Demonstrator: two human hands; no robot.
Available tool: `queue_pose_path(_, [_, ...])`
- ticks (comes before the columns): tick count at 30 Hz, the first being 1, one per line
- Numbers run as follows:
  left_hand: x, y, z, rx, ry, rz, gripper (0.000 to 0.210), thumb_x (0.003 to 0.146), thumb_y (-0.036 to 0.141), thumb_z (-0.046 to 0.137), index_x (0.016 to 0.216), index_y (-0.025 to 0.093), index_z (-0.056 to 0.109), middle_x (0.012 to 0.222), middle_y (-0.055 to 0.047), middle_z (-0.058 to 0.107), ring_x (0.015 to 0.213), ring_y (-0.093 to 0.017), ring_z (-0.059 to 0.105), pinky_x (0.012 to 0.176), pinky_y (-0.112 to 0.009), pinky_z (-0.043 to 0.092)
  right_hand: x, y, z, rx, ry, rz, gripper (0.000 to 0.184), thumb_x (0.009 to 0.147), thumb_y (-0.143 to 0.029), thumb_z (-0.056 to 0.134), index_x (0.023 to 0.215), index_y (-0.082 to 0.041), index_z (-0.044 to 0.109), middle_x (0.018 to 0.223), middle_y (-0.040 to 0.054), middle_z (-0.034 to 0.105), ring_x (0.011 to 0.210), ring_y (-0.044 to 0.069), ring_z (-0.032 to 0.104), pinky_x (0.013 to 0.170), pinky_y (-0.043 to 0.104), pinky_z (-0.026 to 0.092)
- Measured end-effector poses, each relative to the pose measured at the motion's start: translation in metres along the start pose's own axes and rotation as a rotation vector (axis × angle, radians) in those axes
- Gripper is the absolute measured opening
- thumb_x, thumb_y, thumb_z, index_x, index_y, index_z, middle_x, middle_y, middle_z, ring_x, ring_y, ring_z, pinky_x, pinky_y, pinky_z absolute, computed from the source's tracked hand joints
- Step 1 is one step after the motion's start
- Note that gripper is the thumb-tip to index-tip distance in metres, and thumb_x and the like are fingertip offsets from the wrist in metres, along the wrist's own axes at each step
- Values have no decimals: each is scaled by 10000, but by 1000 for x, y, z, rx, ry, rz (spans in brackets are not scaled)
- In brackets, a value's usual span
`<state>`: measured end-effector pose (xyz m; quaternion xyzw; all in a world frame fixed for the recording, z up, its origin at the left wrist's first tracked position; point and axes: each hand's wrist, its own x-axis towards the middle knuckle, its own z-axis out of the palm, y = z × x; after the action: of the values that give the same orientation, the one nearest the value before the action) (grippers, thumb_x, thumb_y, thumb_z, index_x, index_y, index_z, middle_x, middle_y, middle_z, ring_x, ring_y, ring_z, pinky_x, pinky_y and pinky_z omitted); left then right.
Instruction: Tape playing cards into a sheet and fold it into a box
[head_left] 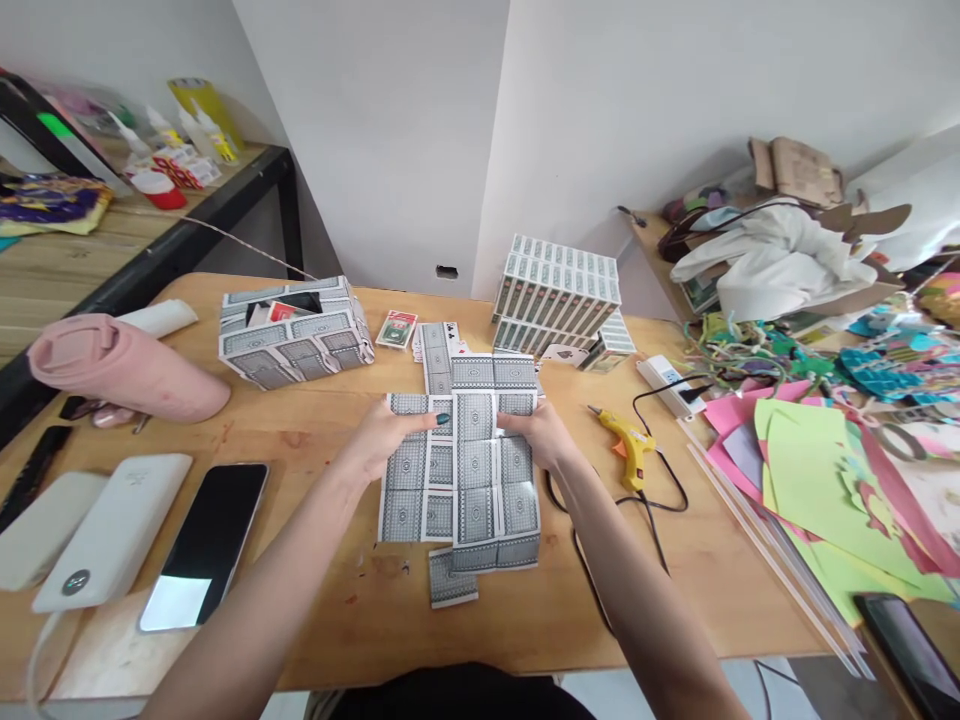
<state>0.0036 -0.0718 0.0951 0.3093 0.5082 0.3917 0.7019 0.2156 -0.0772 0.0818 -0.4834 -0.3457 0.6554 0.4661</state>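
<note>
At the middle of the table, my left hand (381, 437) grips a panel of joined playing cards (406, 470), backs up, by its upper left part, thumb on top and fingers hidden beneath. A second, taller card panel (475, 470) overlaps it on the right. My right hand (538, 432) grips this one at its right edge, its thumb pressed on the cards. A small folded card piece (453, 578) lies just below the panels. Behind them are some loose playing cards (435, 350) and a card box (395, 329).
A box covered in cards (300, 345) stands at the back left, stacked card packs (559, 290) at the back right. A yellow glue gun (632, 450) with its black cord lies right. Left are a pink tumbler (142, 370), a power bank (112, 530) and a phone (206, 545).
</note>
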Motion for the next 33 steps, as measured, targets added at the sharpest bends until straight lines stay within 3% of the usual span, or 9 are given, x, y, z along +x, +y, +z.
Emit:
queue_pose_path(4, [-2, 4, 1, -24, -41, -38, 420, 499, 181, 814, 891, 149, 667, 788, -55, 734, 673, -225, 684, 679, -381, 557, -1, -2, 1, -16, 36, -3, 303, 473, -217, 799, 756, -194, 694, 787, 3, 732, 704, 201, 664, 725, 351, 526])
queue_pose_path(10, [2, -3, -2, -1, 34, 37, 449, 478, 208, 825, 896, 155, 670, 840, -59, 736, 778, -255, 686, 708, -382, 553, -2, -6, 6, -47, 30, -21, 314, 471, -233, 795, 765, -197, 693, 812, 7, 731, 753, 221, 669, 737, 366, 522])
queue_pose_path(16, [0, -2, 2, 40, 73, 139, 446, 479, 251, 833, 886, 145, 685, 920, -76, 728, 832, -238, 679, 760, -352, 536, -1, -8, 0, -131, 83, -44, 276, 471, -242, 801, 714, -171, 692, 743, 20, 723, 684, 214, 658, 684, 349, 523])
queue_pose_path(21, [-4, 0, -2, 132, -139, -4, 403, 515, 250, 815, 885, 145, 695, 922, -99, 725, 862, -246, 673, 776, -358, 527, 1, -8, -10, -15, 108, -2, 347, 484, -239, 802, 800, -174, 674, 811, 35, 730, 748, 238, 675, 730, 377, 531])
queue_pose_path(23, [-4, -5, -4, 157, -155, -33, 415, 487, 226, 819, 876, 143, 697, 933, -101, 723, 872, -248, 670, 793, -367, 521, 1, -8, -12, 6, 118, 3, 369, 500, -245, 799, 838, -179, 666, 836, 38, 731, 780, 246, 677, 757, 388, 530])
queue_pose_path(28, [-3, -13, -9, 135, -78, -68, 386, 459, 208, 817, 820, 140, 700, 897, -94, 729, 799, -242, 678, 758, -377, 529, -7, -7, -19, 54, -39, 43, 342, 572, -279, 763, 888, -203, 658, 925, 45, 725, 847, 235, 673, 798, 375, 525])
queue_pose_path(31, [-3, -10, -13, 96, -52, -69, 370, 453, 205, 819, 798, 143, 702, 862, -87, 733, 777, -238, 679, 739, -368, 535, -14, -2, -22, 54, -148, 97, 387, 540, -237, 773, 907, -198, 655, 954, 43, 720, 823, 217, 673, 776, 355, 526])
queue_pose_path(33, [-3, -8, -15, 72, -58, -73, 382, 453, 202, 821, 811, 145, 702, 860, -84, 733, 783, -236, 681, 740, -363, 536, -17, 3, -22, 36, -151, 118, 407, 522, -209, 781, 909, -188, 658, 932, 39, 724, 800, 205, 673, 775, 345, 524])
